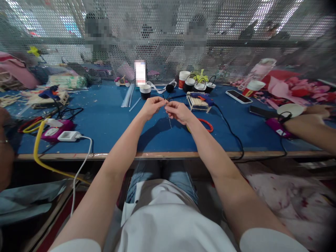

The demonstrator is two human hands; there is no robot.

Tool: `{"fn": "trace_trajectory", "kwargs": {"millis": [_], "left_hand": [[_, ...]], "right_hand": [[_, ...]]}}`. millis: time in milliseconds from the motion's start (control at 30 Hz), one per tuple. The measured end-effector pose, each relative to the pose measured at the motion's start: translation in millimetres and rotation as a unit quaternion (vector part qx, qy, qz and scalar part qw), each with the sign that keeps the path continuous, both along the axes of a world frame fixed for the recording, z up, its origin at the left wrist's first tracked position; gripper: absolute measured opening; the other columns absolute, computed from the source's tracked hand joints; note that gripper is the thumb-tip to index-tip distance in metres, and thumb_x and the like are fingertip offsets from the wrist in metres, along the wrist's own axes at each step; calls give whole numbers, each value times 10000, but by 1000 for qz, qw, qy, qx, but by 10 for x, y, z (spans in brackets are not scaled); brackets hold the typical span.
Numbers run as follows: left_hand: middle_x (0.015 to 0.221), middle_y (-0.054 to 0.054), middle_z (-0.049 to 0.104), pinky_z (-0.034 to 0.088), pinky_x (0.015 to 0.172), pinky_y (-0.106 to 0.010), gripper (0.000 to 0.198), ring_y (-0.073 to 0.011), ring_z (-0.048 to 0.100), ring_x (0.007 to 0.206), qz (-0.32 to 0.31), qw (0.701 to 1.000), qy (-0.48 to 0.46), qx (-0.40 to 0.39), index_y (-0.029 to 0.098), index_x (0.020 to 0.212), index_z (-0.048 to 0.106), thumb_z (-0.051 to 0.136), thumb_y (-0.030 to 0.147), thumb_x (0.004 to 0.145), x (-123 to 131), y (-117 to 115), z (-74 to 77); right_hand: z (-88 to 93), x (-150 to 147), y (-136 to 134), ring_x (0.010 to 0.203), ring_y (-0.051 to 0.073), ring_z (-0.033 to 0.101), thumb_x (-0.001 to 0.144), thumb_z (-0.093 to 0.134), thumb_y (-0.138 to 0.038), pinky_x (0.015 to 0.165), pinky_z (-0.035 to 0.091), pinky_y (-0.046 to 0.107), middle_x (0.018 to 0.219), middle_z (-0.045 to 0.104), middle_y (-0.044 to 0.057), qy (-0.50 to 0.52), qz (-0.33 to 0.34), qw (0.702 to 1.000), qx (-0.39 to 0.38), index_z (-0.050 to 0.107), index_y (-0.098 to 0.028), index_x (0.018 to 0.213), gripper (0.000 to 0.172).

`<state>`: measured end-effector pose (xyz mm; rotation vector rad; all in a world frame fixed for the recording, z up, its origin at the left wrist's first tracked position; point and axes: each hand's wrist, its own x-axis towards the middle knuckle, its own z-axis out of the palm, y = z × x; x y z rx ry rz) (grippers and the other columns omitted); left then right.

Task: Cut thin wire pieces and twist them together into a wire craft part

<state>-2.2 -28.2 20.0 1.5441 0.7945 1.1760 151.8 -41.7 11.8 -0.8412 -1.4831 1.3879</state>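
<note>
Both hands meet above the blue table in the middle of the head view, fingertips almost touching. My left hand (152, 107) is closed in a pinch, and my right hand (179, 111) pinches right beside it. Between the fingertips is something small and dark, too tiny to make out. Below them hangs a thin pale strand (170, 123); which hand it comes from is unclear. Just beyond my right hand, a blue hot glue gun (201, 95) rests on a wooden stick rack (197, 104). A black-and-white paper cup (145, 91) stands behind my left hand.
Several small cups with black handles (200, 86) stand at the back. Clear glue sticks (128, 96) lie left. A red ring (208, 124) is partly behind my right forearm. Power strips (58, 131) and cables line the front left. A co-worker's arm (311, 127) reaches in at right.
</note>
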Motion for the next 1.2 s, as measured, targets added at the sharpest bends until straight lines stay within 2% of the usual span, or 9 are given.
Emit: {"fn": "trace_trajectory", "kwargs": {"millis": [167, 300, 533, 667, 833, 933, 1033, 1200], "left_hand": [[508, 56, 386, 141, 390, -210, 151, -24, 246, 393, 24, 999, 29, 11, 130, 805, 598, 576, 252, 718, 9, 16, -7], [518, 51, 410, 172, 387, -211, 111, -28, 274, 392, 63, 998, 26, 3, 147, 724, 537, 597, 231, 682, 26, 35, -25], [511, 46, 401, 173, 403, -226, 213, -33, 269, 401, 93, 995, 44, 13, 162, 668, 527, 640, 343, 668, 45, 42, -53], [496, 51, 386, 163, 408, -232, 225, -32, 259, 393, 91, 995, 45, 7, 169, 638, 511, 651, 344, 660, 23, 54, -60], [483, 58, 366, 142, 408, -234, 225, -29, 243, 383, 25, 999, 25, -11, 174, 655, 508, 646, 351, 678, -7, 37, -28], [493, 52, 383, 132, 406, -231, 220, -27, 246, 385, 2, 1000, 13, -19, 167, 655, 508, 651, 333, 674, -5, 21, -10], [529, 38, 425, 150, 409, -226, 205, -28, 273, 403, 4, 1000, 19, -12, 155, 673, 533, 647, 325, 673, 3, 18, -12], [581, 21, 488, 213, 433, -217, 215, -37, 322, 448, 47, 997, 56, 27, 136, 696, 567, 631, 340, 669, 13, 22, -39]], "right_hand": [[-30, -24, 39, 397, 35, 421, 710, 654, -190, 403, 359, 173, 514, 494, -58, -21, -56, 998, 25, 529, -146, 715, 133], [-51, -19, 61, 397, 38, 420, 707, 661, -201, 402, 363, 178, 516, 492, -54, -32, -74, 996, 44, 526, -151, 701, 143], [-80, -27, 62, 414, 44, 419, 695, 664, -211, 397, 362, 181, 529, 494, -50, -67, -95, 989, 90, 528, -160, 686, 146], [-61, -28, 37, 422, 48, 433, 701, 661, -238, 401, 372, 183, 537, 502, -42, -78, -80, 990, 89, 520, -160, 659, 167], [-18, 27, 19, 473, 50, 467, 739, 635, -323, 407, 365, 170, 623, 536, -24, -25, 18, 999, 27, 533, -159, 740, 193], [-16, 51, 27, 472, 48, 471, 736, 643, -318, 404, 355, 165, 619, 531, -33, -14, 41, 999, 18, 532, -161, 773, 196], [-25, 41, 33, 489, 53, 486, 722, 662, -307, 413, 368, 165, 613, 529, -31, -18, 32, 999, 20, 523, -159, 753, 205], [-28, -11, 24, 469, 55, 484, 735, 649, -258, 415, 388, 172, 582, 526, -31, -53, -23, 998, 39, 503, -155, 711, 180]]}}
